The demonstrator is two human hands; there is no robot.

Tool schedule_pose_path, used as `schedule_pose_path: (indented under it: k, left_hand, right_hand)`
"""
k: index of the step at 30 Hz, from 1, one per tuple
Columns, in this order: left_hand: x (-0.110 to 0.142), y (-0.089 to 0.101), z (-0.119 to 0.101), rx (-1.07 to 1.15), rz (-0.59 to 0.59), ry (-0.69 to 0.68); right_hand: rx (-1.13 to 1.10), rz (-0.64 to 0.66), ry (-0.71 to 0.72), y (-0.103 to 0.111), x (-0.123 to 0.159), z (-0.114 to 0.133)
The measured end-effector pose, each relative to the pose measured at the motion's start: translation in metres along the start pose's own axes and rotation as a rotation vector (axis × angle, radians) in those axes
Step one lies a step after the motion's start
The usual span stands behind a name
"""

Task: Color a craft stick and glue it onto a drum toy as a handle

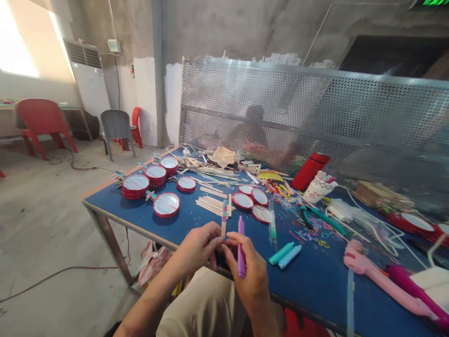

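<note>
Near the table's front edge, my left hand [199,245] is closed on the lower part of an upright wooden craft stick [224,219]. Purple and blue-green bands colour the stick's upper part. My right hand [251,264] holds a purple marker [241,252] between its fingers, with its fingertips close to the stick's lower end; whether they touch it I cannot tell. A green marker [281,253] and a light blue marker [290,257] lie to the right. Just beyond my hands are plain craft sticks [212,206] and several red-rimmed round pieces [242,201].
Red-rimmed drum-like pieces with sticks [166,205] stand on the blue table [196,229] at left. Rubber bands [298,234], green-handled pliers [326,220], a red bottle [310,172] and a pink glue gun [386,278] lie right. A perforated metal panel [217,103] stands behind.
</note>
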State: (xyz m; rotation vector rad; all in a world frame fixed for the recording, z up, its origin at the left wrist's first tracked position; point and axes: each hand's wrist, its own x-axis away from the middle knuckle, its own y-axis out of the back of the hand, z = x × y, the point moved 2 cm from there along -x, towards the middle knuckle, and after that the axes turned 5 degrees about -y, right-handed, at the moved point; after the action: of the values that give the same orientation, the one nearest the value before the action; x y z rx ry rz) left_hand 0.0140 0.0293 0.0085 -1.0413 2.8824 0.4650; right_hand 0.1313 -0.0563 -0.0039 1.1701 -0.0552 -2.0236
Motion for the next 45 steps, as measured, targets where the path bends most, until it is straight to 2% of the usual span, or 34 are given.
schedule_pose_path:
  k: [12,18,21,25,36,45]
  left_hand:
    - [0.000,-0.001,-0.003,-0.106,-0.101,-0.003]
    - [-0.001,-0.004,-0.006,-0.099,0.012,0.038]
    - [-0.001,-0.004,-0.005,-0.106,0.036,0.031]
    - [-0.001,-0.003,-0.005,-0.146,0.039,-0.005]
    - [0.000,-0.003,-0.010,-0.203,0.038,0.000]
    - [0.000,-0.003,-0.010,-0.218,0.049,0.006]
  right_hand:
    - [-0.034,0.085,-0.023,-0.001,0.002,0.001]
    - [-0.064,-0.029,-0.117,0.015,0.008,0.000]
    - [-0.128,-0.072,-0.089,0.022,0.010,0.002]
    - [-0.169,-0.105,-0.083,0.018,0.015,0.005]
    - [-0.097,-0.229,-0.300,0.009,0.034,-0.002]
    - [0.016,-0.242,-0.136,0.009,0.032,0.002]
